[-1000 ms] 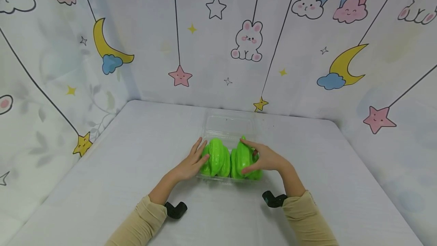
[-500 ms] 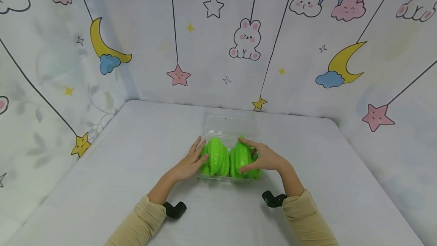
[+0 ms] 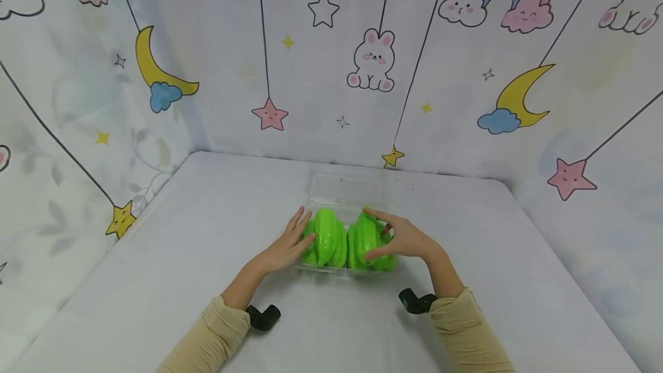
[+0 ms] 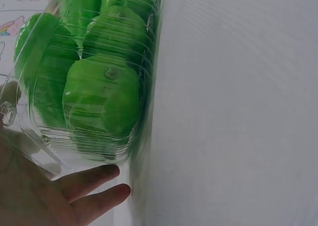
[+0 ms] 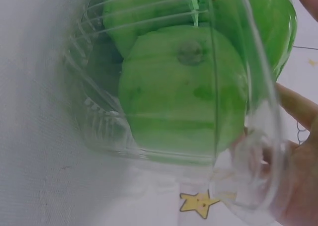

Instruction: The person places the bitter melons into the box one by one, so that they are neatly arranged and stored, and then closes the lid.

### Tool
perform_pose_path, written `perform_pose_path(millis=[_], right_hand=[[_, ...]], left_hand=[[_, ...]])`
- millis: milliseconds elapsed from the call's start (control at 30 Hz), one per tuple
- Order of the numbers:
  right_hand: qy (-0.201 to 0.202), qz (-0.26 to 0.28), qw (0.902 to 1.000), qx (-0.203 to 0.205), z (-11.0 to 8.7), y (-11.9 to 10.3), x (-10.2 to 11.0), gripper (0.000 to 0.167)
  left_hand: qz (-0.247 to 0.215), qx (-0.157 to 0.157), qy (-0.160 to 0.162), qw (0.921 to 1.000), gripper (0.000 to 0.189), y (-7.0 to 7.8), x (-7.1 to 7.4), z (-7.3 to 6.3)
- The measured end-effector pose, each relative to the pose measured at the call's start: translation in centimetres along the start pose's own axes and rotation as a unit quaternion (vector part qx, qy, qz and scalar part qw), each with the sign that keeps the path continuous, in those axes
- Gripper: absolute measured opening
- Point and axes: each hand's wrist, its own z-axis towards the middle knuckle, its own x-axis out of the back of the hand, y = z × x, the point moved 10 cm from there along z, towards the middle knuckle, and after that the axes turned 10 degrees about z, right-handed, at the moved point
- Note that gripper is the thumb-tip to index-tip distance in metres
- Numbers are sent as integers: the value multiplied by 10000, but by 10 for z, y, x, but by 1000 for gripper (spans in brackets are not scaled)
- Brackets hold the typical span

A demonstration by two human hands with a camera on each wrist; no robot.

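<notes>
A clear plastic clamshell box (image 3: 339, 270) sits on the white table with its lid (image 3: 347, 187) folded back, away from me. Several shiny, bright green, fruit-like pieces (image 3: 326, 236) stand packed inside; their blunt ends (image 4: 102, 97) show through the ribbed wall in the left wrist view. My left hand (image 3: 287, 246) lies at the box's left end, fingers spread, thumb against a leftmost piece. With my right hand (image 3: 409, 239) I hold a long green piece (image 3: 367, 235) on the right side, thumb near its front end and index finger at its far tip. The other right fingers are partly hidden.
Black wrist devices (image 3: 264, 318) hang under both forearms, close over the tabletop (image 3: 331, 332). Behind the table's far edge rises a cloth backdrop (image 3: 311, 62) printed with stars, moons and rabbits.
</notes>
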Motion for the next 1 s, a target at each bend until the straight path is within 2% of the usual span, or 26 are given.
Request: perform_pose_path(millis=[200, 367, 533, 633, 733, 867, 1000], right_hand=[[194, -22, 9997, 115, -2, 2, 10, 93], [439, 110, 9988, 187, -5, 7, 26, 89], [869, 208, 9958, 175, -4, 16, 47, 74], [1208, 233, 9924, 37, 0, 27, 58, 62], [1485, 274, 9884, -140, 5, 41, 66, 58], [1600, 596, 9846, -364, 15, 57, 70, 57], [1531, 1169, 9787, -710, 24, 78, 69, 57]], left_hand=[[-15, -24, -62, 10000, 65, 1, 7, 1], [-69, -19, -27, 10000, 65, -2, 21, 7], [68, -23, -63, 10000, 67, -10, 35, 19], [36, 7, -110, 9999, 68, -15, 41, 29], [34, 65, -102, 9999, 67, -21, 44, 41], [-153, 374, -177, 9990, 67, -34, 41, 57], [-949, 870, -375, 9910, 68, -48, 32, 73]])
